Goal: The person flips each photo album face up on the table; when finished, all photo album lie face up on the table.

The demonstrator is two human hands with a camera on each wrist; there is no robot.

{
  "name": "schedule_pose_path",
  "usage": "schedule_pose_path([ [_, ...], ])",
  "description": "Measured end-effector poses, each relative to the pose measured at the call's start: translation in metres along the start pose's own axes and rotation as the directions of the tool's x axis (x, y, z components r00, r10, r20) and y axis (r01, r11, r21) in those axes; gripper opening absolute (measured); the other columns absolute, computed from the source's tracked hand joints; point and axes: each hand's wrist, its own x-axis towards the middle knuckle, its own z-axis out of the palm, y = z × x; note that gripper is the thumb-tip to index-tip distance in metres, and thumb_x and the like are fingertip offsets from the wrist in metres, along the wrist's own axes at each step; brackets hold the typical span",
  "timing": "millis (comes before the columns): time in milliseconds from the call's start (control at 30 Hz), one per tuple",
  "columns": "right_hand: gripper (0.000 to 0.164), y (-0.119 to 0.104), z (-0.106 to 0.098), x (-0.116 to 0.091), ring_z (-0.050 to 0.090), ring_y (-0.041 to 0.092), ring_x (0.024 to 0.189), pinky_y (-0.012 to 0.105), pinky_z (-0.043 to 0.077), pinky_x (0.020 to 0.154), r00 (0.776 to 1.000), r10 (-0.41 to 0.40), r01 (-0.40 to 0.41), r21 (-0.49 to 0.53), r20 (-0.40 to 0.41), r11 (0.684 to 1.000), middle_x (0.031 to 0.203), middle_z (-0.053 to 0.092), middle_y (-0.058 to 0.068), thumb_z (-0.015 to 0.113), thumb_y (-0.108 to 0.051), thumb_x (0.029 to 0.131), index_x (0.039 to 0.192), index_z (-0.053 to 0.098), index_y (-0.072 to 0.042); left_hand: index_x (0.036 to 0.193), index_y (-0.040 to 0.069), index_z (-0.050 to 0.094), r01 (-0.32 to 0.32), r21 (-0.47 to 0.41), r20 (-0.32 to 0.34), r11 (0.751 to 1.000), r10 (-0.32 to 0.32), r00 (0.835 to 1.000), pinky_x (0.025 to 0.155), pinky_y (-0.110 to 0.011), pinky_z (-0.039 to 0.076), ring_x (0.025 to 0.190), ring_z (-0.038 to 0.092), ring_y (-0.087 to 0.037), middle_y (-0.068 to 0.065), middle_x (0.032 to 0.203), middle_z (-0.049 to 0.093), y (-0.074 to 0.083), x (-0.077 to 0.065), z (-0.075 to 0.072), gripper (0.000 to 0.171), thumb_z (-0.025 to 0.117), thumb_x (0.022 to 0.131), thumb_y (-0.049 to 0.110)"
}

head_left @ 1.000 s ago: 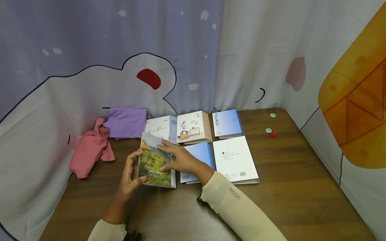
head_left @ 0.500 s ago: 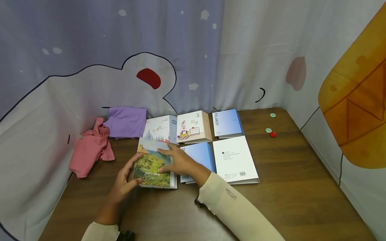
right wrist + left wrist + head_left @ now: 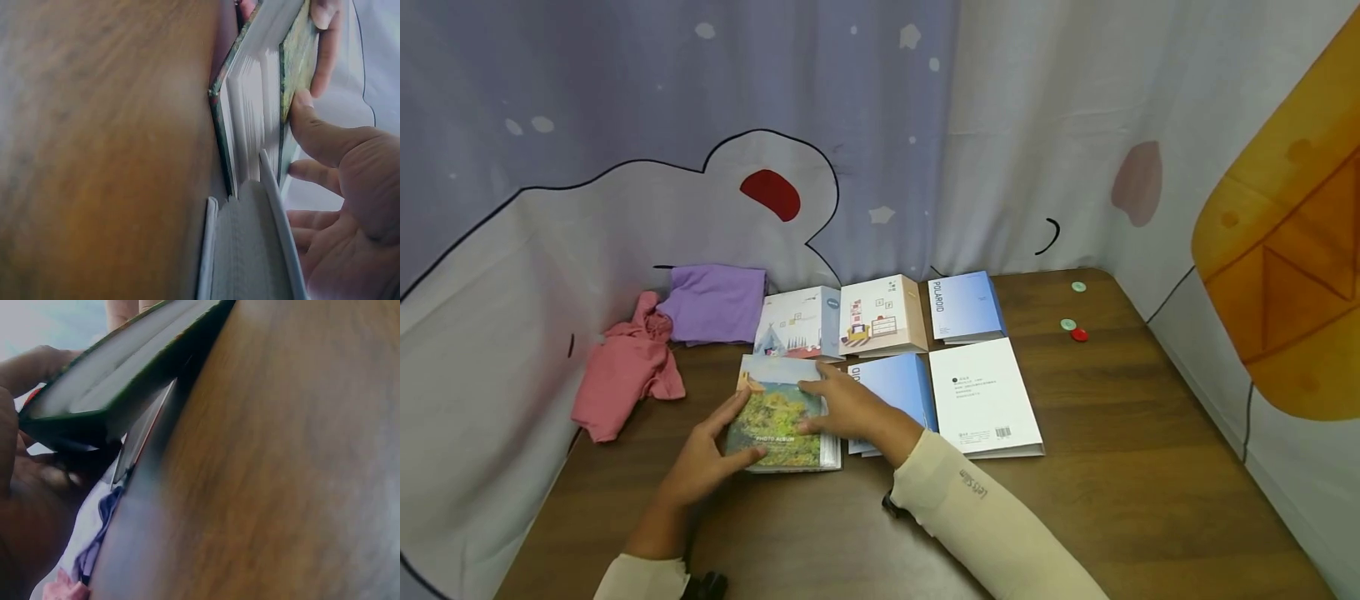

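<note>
A photo album [image 3: 778,421] with a printed cover of yellow-green foliage and blue sky lies at the left of the middle of the table. At its left edge, my left hand [image 3: 700,462] grips the album, thumb over the cover. In the left wrist view the album's spine side [image 3: 69,431] is tilted slightly off the table. My right hand [image 3: 853,408] rests on the cover's right side with thumb and fingers spread. The right wrist view shows the album's white pages [image 3: 253,100] fanned between the covers, beside a pale album's edge [image 3: 275,219].
Behind stand two illustrated albums [image 3: 797,321] and a blue Polaroid album [image 3: 966,304]. Right of my hands lie another blue album [image 3: 902,383] and a white one [image 3: 985,400]. Purple cloth [image 3: 718,304] and pink cloth [image 3: 628,375] lie left. Green and red discs [image 3: 1079,335] lie far right.
The foliage album has come down from a tilted, raised pose to lie nearly flat, its top edge nearer me. My left hand moved slightly left and down with it; the right hand stayed on the cover.
</note>
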Motion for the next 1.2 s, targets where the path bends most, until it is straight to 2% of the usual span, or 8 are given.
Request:
schedule_pose_path([
  [100, 0.076, 0.000, 0.000, 0.001, 0.029, 0.036, 0.168, 0.063, 0.019, 0.137, 1.000, -0.005, 0.004, -0.105, -0.008, 0.994, 0.180, 0.031, 0.013, 0.079, -0.058, 0.096, 0.162, 0.055, -0.030, 0.171, 0.008, 0.036, 0.068, 0.073, 0.024, 0.995, -0.070, 0.997, 0.121, -0.008, 0.026, 0.164, 0.026, -0.052, -0.029, 0.177, 0.030, 0.002, 0.000, -0.002, 0.096, 0.090, 0.092, 0.020],
  [267, 0.079, 0.001, -0.001, 0.002, 0.022, 0.034, 0.171, 0.074, 0.006, 0.134, 0.999, 0.003, -0.010, -0.221, -0.034, 0.975, 0.180, 0.034, 0.005, 0.075, -0.068, 0.094, 0.162, 0.055, -0.034, 0.171, 0.010, 0.036, 0.106, 0.128, 0.046, 0.986, -0.113, 0.993, 0.130, -0.050, 0.030, 0.165, 0.026, -0.052, -0.026, 0.178, 0.029, 0.002, 0.000, -0.004, 0.097, 0.090, 0.093, 0.026],
  [433, 0.081, 0.003, 0.000, 0.002, 0.017, 0.034, 0.172, 0.080, 0.001, 0.130, 0.998, 0.027, -0.040, -0.250, -0.054, 0.968, 0.180, 0.035, -0.001, 0.074, -0.073, 0.092, 0.162, 0.054, -0.037, 0.172, 0.011, 0.034, 0.095, 0.132, 0.065, 0.987, -0.104, 0.992, 0.129, -0.066, 0.029, 0.164, 0.024, -0.055, -0.028, 0.178, 0.027, -0.005, 0.002, -0.004, 0.097, 0.089, 0.093, 0.025],
  [533, 0.081, 0.004, 0.001, 0.002, 0.016, 0.034, 0.172, 0.082, -0.001, 0.130, 0.998, 0.035, -0.048, -0.251, -0.053, 0.967, 0.180, 0.035, 0.001, 0.074, -0.073, 0.092, 0.162, 0.054, -0.038, 0.172, 0.011, 0.034, 0.097, 0.146, 0.084, 0.985, -0.110, 0.990, 0.126, -0.080, 0.020, 0.165, 0.018, -0.058, -0.028, 0.178, 0.025, -0.010, 0.004, -0.004, 0.098, 0.089, 0.093, 0.027],
  [700, 0.080, 0.006, 0.002, 0.003, 0.017, 0.035, 0.172, 0.083, 0.000, 0.129, 0.998, 0.037, -0.048, -0.259, -0.049, 0.965, 0.179, 0.036, 0.003, 0.074, -0.073, 0.091, 0.161, 0.055, -0.039, 0.172, 0.011, 0.033, 0.082, 0.155, 0.111, 0.985, -0.100, 0.989, 0.125, -0.085, -0.001, 0.168, 0.000, -0.057, -0.026, 0.179, 0.023, -0.020, 0.005, -0.003, 0.099, 0.089, 0.093, 0.029],
  [833, 0.080, 0.006, 0.002, 0.002, 0.018, 0.035, 0.172, 0.083, 0.000, 0.128, 0.998, 0.036, -0.049, -0.261, -0.051, 0.964, 0.179, 0.036, 0.002, 0.074, -0.074, 0.091, 0.161, 0.055, -0.040, 0.172, 0.010, 0.034, 0.065, 0.166, 0.111, 0.984, -0.084, 0.990, 0.121, -0.088, -0.008, 0.167, -0.005, -0.058, -0.026, 0.179, 0.025, -0.022, 0.005, -0.004, 0.098, 0.089, 0.093, 0.029],
  [1067, 0.082, 0.005, 0.002, 0.002, 0.016, 0.035, 0.172, 0.085, -0.001, 0.127, 0.998, 0.045, -0.051, -0.241, -0.031, 0.969, 0.180, 0.034, 0.002, 0.074, -0.074, 0.091, 0.162, 0.053, -0.039, 0.171, 0.009, 0.036, 0.065, 0.252, 0.128, 0.965, -0.099, 0.987, 0.115, -0.092, -0.013, 0.165, -0.007, -0.062, -0.030, 0.178, 0.025, -0.014, 0.004, -0.008, 0.096, 0.087, 0.094, 0.035],
  [1200, 0.085, 0.004, -0.003, -0.002, 0.015, 0.035, 0.173, 0.085, -0.001, 0.127, 0.998, 0.048, -0.054, -0.238, -0.032, 0.970, 0.181, 0.033, 0.001, 0.075, -0.074, 0.090, 0.163, 0.052, -0.039, 0.171, 0.010, 0.037, 0.047, 0.362, 0.126, 0.931, -0.099, 0.987, 0.113, -0.095, -0.009, 0.164, -0.005, -0.066, -0.035, 0.178, 0.019, -0.004, 0.006, -0.011, 0.098, 0.086, 0.093, 0.042],
])
